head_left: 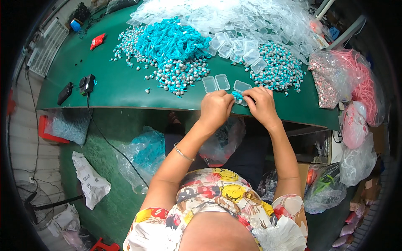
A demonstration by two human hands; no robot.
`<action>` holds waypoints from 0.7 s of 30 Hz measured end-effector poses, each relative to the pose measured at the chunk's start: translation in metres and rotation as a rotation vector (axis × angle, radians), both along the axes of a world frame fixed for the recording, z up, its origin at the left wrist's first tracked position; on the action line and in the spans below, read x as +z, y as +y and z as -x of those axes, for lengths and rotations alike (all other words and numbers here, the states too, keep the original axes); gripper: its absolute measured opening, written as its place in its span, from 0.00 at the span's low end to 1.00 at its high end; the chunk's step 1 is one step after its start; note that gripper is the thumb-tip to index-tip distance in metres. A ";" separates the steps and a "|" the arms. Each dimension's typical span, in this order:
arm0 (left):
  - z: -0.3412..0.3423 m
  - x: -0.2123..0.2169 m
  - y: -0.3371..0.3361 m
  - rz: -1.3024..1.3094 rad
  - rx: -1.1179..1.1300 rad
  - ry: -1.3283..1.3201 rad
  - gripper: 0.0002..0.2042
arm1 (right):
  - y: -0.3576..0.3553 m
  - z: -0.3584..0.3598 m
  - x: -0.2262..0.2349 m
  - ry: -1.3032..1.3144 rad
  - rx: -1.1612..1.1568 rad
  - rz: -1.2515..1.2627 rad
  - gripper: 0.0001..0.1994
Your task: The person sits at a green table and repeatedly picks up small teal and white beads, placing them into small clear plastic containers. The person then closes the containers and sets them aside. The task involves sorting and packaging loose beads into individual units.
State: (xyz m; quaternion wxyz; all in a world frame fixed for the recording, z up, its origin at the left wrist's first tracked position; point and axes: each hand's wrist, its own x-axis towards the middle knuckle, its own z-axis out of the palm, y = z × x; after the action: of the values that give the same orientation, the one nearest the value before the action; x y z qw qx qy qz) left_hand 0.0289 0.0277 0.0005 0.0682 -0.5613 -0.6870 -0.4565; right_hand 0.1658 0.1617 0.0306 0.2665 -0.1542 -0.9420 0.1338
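A small clear plastic case point(242, 88) with a teal earphone point(238, 96) lies at the near edge of the green table point(121, 83). Left hand point(216, 108) and right hand point(262, 104) meet over it, fingers pinching the earphone. An open empty case point(216, 83) sits just beside.

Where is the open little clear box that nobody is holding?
In the head view, the open clear box lies on the green table near its front edge, just above the left hand and below the teal pile.

Your hands pinch clear case point(241, 87), lid open, teal cord point(238, 96) inside, at worktop's near edge; second open case point(216, 83) beside.
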 end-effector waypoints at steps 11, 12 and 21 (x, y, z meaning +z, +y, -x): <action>0.003 -0.001 -0.009 -0.038 -0.073 0.121 0.07 | 0.012 0.015 -0.001 -0.140 -0.200 -0.241 0.10; 0.003 -0.003 -0.009 -0.053 -0.078 0.104 0.07 | 0.012 0.015 0.000 -0.120 -0.195 -0.190 0.11; 0.000 -0.009 -0.009 -0.096 -0.043 0.081 0.08 | -0.005 0.001 -0.001 0.116 0.044 -0.107 0.11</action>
State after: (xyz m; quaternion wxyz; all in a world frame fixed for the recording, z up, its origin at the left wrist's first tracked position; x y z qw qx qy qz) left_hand 0.0285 0.0188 -0.0085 0.1127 -0.5900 -0.6488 -0.4673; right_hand 0.1646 0.1564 0.0299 0.3253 -0.1108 -0.9340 0.0979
